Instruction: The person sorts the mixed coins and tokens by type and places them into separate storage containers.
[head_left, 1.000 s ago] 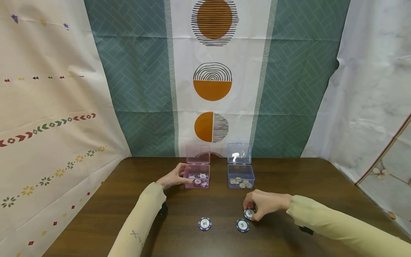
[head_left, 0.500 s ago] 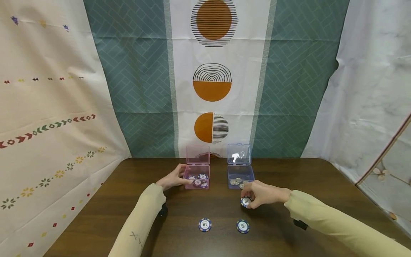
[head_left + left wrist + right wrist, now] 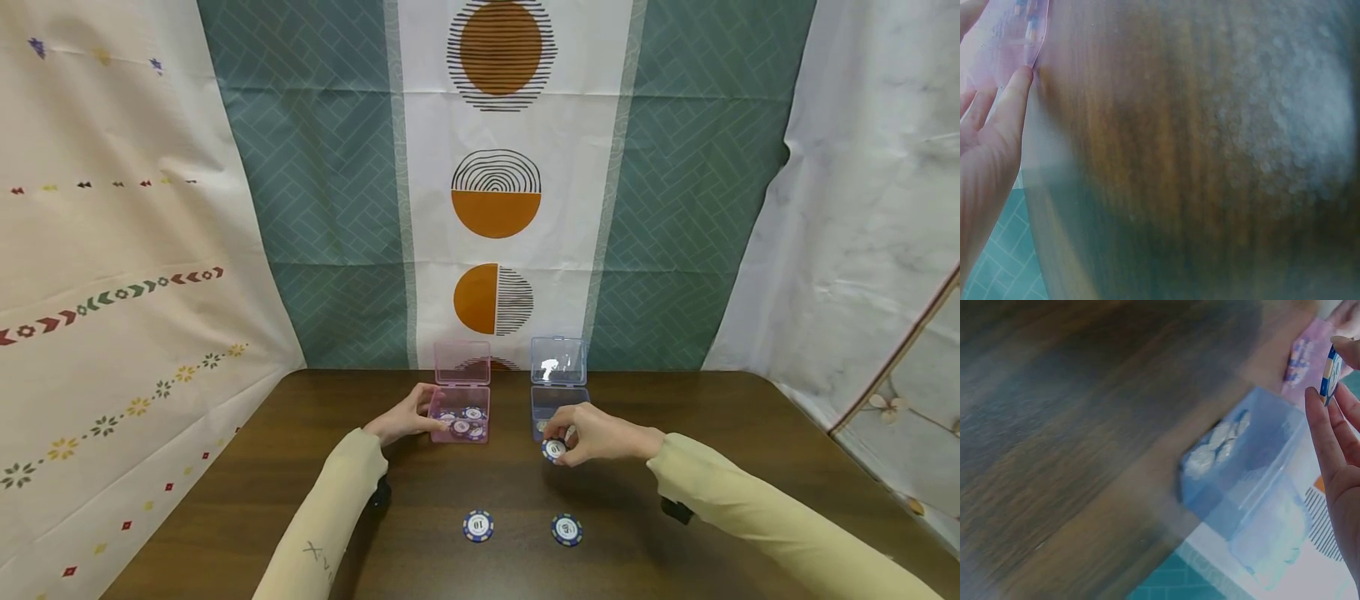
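Note:
My right hand (image 3: 596,435) pinches a blue-and-white poker chip (image 3: 553,451) marked 10 between thumb and fingers, off the table just in front of the blue box. The right wrist view shows that chip edge-on, held at the fingertips. My left hand (image 3: 405,415) grips the left side of an open pink see-through box (image 3: 471,395), thumb at its front corner. Several poker chips (image 3: 474,413) lie inside it. An open blue see-through box (image 3: 561,396), partly hidden behind my right hand, has several silver coins (image 3: 1205,457) in it.
Two more poker chips lie on the dark wooden table (image 3: 420,550): a left chip (image 3: 477,526) and a right chip (image 3: 567,530). Both lids stand raised toward the patterned cloth (image 3: 495,212) behind the table. Side cloths (image 3: 135,333) hang left and right.
The right hand has lifted the chip from beside the right one on the table and carried it away from me and leftward, toward the boxes. The left hand has stayed at the pink box.

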The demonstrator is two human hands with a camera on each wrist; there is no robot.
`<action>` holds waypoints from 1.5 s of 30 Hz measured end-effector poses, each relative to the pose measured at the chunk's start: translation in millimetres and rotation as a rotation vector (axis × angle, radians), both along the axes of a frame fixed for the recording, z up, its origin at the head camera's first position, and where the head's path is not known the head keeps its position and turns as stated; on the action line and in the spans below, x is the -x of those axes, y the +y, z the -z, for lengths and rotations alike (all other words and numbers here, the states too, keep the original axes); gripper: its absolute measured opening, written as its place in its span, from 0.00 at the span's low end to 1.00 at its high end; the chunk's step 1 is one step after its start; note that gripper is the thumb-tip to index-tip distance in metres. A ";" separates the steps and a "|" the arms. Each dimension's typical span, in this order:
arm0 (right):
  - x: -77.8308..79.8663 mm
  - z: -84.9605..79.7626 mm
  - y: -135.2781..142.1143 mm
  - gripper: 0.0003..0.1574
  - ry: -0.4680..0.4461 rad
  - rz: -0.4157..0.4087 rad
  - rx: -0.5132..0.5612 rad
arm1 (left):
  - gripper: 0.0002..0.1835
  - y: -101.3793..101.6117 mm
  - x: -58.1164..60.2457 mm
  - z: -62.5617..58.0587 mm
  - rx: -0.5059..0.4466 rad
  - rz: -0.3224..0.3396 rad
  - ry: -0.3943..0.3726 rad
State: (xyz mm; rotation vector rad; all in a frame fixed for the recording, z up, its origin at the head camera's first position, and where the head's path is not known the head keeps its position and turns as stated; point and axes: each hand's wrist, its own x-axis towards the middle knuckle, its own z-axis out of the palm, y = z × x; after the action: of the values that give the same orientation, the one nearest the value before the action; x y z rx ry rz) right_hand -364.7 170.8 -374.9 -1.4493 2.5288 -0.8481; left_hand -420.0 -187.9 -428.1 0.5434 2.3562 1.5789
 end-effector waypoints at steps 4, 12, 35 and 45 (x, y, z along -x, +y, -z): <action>1.9 -3.7 -8.9 0.18 0.008 0.012 0.004 | 0.39 -0.1 1.0 0.9 -0.005 -0.003 -0.003; 7.7 -9.6 -25.1 0.17 0.048 -0.018 0.043 | 0.40 -0.8 2.2 2.1 -0.009 -0.009 -0.003; 33.1 -29.7 -71.5 0.16 0.154 0.084 0.133 | 0.41 -1.1 3.7 2.5 -0.013 -0.003 0.006; 41.9 -36.8 -95.0 0.17 0.172 0.147 0.148 | 0.39 0.1 1.6 1.2 -0.016 -0.008 -0.007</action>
State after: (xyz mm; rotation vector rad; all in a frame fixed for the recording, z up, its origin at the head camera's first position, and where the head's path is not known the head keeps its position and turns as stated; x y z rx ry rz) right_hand -406.6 75.9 -338.1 -1.4495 2.7828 -0.9922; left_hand -421.6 -187.8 -429.4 0.5309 2.3455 1.6013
